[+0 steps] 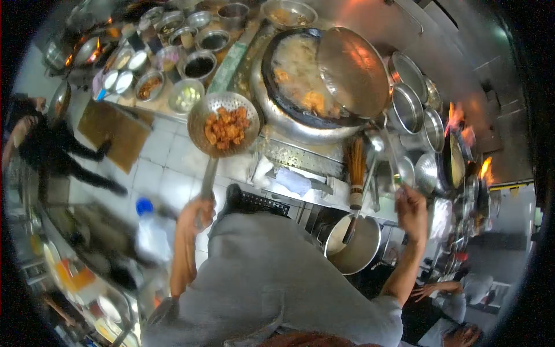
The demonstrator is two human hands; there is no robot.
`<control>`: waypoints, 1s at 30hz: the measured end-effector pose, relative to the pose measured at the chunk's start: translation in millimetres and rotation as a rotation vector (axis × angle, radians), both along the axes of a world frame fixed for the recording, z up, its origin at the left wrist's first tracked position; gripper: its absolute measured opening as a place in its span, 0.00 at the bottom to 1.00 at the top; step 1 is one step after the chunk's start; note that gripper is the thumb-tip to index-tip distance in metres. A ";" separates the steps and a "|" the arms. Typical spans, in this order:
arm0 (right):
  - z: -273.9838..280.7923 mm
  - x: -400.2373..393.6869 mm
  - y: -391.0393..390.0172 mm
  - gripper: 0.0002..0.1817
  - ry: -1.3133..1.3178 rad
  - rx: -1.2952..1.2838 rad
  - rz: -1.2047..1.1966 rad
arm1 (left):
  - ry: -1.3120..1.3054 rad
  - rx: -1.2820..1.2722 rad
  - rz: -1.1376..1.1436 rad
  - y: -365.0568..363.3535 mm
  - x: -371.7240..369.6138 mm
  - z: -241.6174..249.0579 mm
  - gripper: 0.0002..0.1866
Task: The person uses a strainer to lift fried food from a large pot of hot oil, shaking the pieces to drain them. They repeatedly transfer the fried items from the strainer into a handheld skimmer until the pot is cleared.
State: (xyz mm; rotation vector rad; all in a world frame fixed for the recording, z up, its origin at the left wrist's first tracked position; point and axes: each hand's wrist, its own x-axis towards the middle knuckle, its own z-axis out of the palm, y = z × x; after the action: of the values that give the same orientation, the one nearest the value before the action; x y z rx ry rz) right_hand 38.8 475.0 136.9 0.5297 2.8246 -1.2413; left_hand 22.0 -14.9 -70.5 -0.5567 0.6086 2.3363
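Note:
My left hand (pixel 197 213) is wrapped round the handle of a perforated strainer (pixel 199 128). In its bowl lies a heap of browned fried pieces (pixel 226 128), held above the floor beside the counter. My right hand (pixel 411 209) is closed at the end of a long thin handle with a green band. That handle leads up to a large round mesh skimmer (pixel 354 72), tilted over the right part of the wok (pixel 272 104). Bubbling oil (pixel 298 52) fills the wok, with orange-brown pieces (pixel 314 102) near its front. My right fingers are partly blurred.
A bamboo brush (pixel 356 168) and a ladle (pixel 376 141) are at the counter's front, above a deep pot (pixel 370 243). Metal bowls (pixel 407 107) line the right side, near flames (pixel 485 169). Ingredient bowls (pixel 199 65) crowd the left. Another person (pixel 46 139) stands far left.

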 end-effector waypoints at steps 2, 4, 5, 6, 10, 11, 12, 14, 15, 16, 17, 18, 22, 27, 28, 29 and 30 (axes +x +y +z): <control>-10.3 3.0 -9.4 0.15 -0.063 -0.077 -0.012 | -0.082 -0.043 0.003 2.9 0.3 11.5 0.13; -39.8 -2.4 -11.9 0.14 0.077 0.126 0.119 | -0.049 -0.042 -0.006 2.6 1.2 13.9 0.13; -39.3 -7.7 -16.3 0.14 0.075 0.122 0.113 | -0.050 -0.046 -0.012 4.0 0.6 16.8 0.13; -36.8 -13.8 -21.5 0.15 0.072 0.212 0.118 | -0.031 -0.045 -0.008 5.0 -0.8 21.3 0.13; -55.5 -22.6 -11.3 0.17 0.228 0.445 0.162 | 0.070 -0.091 -0.019 3.3 -6.9 26.5 0.13; -55.0 -23.5 -11.6 0.17 0.231 0.446 0.168 | 0.071 -0.089 -0.013 4.0 -7.1 28.8 0.13; -54.5 -23.8 -12.3 0.17 0.214 0.435 0.144 | 0.088 -0.110 0.005 5.0 -6.3 33.0 0.13; -51.8 -23.8 -15.6 0.17 0.200 0.422 0.131 | 0.103 -0.131 0.033 4.7 -3.3 35.6 0.14; -47.4 -21.6 -17.4 0.17 0.148 0.387 0.078 | 0.117 -0.119 0.057 4.3 -1.7 35.5 0.13; -42.8 -18.8 -19.1 0.17 0.096 0.352 0.024 | 0.131 -0.107 0.080 4.3 -0.3 35.5 0.13; -39.1 -15.4 -20.4 0.17 0.099 0.352 0.031 | 0.132 -0.107 0.086 4.7 0.8 36.5 0.13; -35.9 -10.8 -22.3 0.17 0.081 0.289 0.022 | 0.147 -0.109 0.089 4.7 1.5 38.3 0.13; -16.9 -9.1 -44.2 0.17 -0.024 0.243 0.023 | 0.159 -0.132 0.093 7.1 1.0 46.1 0.14; -102.9 -48.3 -21.5 0.15 0.269 0.486 0.263 | 0.160 -0.206 0.061 11.7 -3.8 55.3 0.13; -120.7 -63.3 -18.0 0.14 0.387 0.402 0.326 | 0.169 -0.231 0.058 12.8 -3.4 54.8 0.13; -127.0 -74.3 -16.3 0.14 0.505 0.315 0.391 | 0.169 -0.228 0.061 13.8 -4.6 54.1 0.13; -113.8 -79.4 -23.7 0.14 0.507 0.317 0.396 | 0.169 -0.212 0.046 14.2 -6.4 51.9 0.13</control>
State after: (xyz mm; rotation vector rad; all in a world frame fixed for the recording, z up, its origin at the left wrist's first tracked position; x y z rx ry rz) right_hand -40.6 451.4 23.1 -0.4025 3.3194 -0.9601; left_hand 15.6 -0.6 -18.6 -0.4750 0.9393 2.3939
